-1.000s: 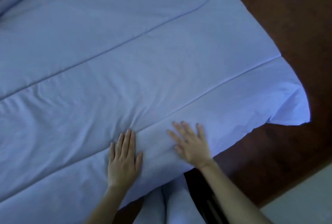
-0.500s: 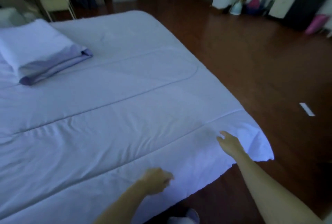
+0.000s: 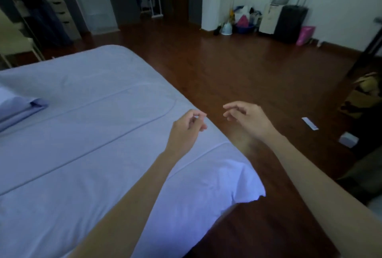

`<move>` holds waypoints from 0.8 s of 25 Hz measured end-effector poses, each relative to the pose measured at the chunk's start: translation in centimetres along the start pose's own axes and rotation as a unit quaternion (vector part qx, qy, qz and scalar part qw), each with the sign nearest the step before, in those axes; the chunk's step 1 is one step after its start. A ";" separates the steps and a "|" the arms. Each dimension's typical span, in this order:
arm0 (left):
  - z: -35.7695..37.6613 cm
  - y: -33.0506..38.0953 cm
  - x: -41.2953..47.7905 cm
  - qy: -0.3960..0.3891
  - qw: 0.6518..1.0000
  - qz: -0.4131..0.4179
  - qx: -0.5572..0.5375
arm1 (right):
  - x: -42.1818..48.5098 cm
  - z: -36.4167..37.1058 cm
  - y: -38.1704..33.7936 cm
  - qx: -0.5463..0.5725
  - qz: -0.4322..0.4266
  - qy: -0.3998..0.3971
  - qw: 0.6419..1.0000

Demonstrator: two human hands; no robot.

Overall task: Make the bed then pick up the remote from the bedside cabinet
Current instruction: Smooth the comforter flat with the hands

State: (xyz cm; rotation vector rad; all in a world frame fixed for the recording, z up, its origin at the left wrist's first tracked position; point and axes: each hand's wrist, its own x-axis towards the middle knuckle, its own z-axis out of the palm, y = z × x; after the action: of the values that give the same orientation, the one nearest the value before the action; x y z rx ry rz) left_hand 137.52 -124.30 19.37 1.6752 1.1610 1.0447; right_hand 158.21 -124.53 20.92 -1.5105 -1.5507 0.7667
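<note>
The bed (image 3: 82,133) fills the left half of the view under a smooth pale blue quilt. A pillow (image 3: 18,106) in a matching case lies at its left edge. My left hand (image 3: 186,129) hovers above the quilt near the bed's right side, fingers loosely curled and holding nothing. My right hand (image 3: 248,119) is raised over the floor just past the bed edge, fingers relaxed and empty. Neither the remote nor the bedside cabinet is in view.
Dark wooden floor (image 3: 237,67) stretches to the right of the bed. A black suitcase (image 3: 290,23), bags and a pink bag (image 3: 305,35) stand against the far wall. A white strip (image 3: 309,123) and small white box (image 3: 349,139) lie on the floor at right. Wardrobe and doorway are behind the bed.
Both hands have lifted off the quilt and now hang in the air. The view has swung up from the quilt's corner to take in the room.
</note>
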 end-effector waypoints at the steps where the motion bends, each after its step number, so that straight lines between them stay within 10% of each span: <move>1: 2.6 1.6 1.1 0.001 0.999 0.010 -0.038 | 0.2 -2.6 0.9 0.003 0.000 0.010 1.000; 20: 29.7 7.4 32.7 0.285 0.919 -0.056 -0.267 | 22.1 -29.0 12.5 0.035 0.004 0.042 0.998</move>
State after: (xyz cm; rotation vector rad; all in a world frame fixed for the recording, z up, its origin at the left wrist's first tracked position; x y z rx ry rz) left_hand 174.80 -99.65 22.61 0.8850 1.1581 1.6612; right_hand 190.86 -104.92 27.02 -1.4802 -1.4423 0.7439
